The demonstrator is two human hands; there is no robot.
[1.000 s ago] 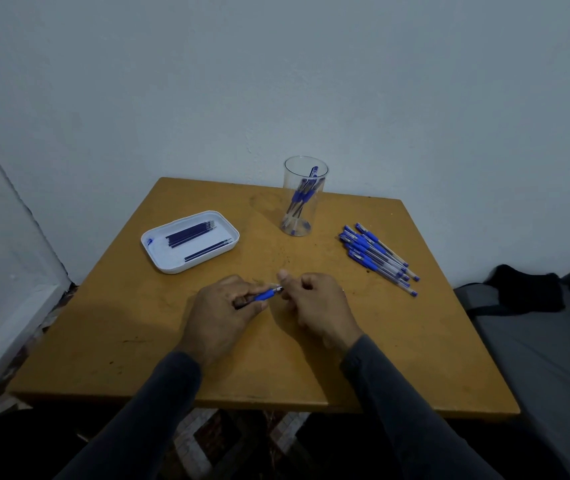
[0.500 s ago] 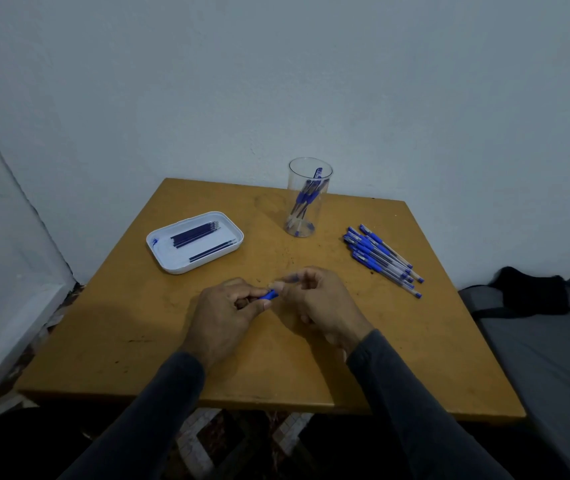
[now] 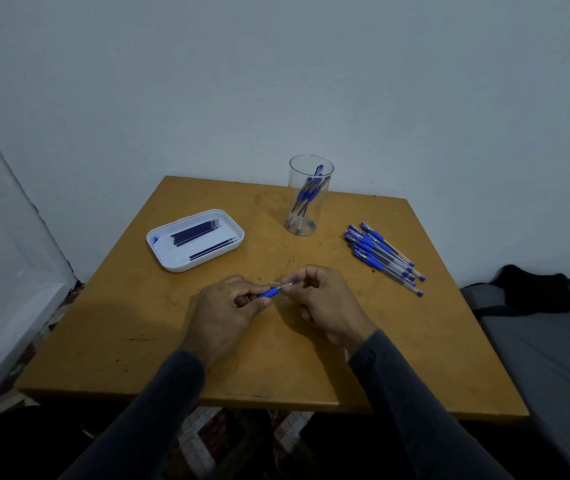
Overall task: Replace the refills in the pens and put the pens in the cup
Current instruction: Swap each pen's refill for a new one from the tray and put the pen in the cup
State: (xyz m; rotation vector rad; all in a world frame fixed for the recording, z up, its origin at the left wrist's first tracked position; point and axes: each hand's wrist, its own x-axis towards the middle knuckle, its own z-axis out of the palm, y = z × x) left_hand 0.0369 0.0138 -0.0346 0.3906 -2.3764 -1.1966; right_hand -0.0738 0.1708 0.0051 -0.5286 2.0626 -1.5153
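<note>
Two bare hands, left hand [image 3: 223,311], right hand [image 3: 328,303], long dark grey sleeves [image 3: 159,403] reaching the wrists

One head-worn wide-angle view only, looking forward and steeply down from the near edge of the counter [image 3: 311,375], close above it, facing the far wall [image 3: 276,81]; no second view.
</note>
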